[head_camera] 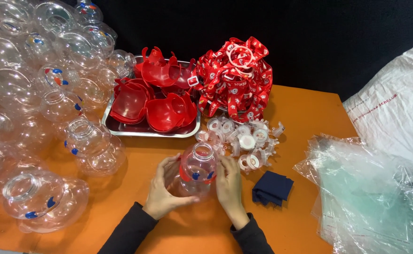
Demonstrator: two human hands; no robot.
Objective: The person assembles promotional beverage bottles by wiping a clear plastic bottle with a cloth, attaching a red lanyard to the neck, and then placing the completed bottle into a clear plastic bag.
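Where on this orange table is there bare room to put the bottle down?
Bare orange table lies right of the red straps, and along the near edge between the folded blue cloth and plastic bags. The left side is crowded with clear bottles; the metal tray is full.

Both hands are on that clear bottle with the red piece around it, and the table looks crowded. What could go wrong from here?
1. The clear bottle is gripped only at its sides by the left hand and right hand; being thin plastic, it could dent or slip.
2. The heap of empty bottles lies loose close by the left hand; an elbow nudge might send some rolling.
3. The small white caps lie scattered just behind the bottle and could be knocked off the orange table.
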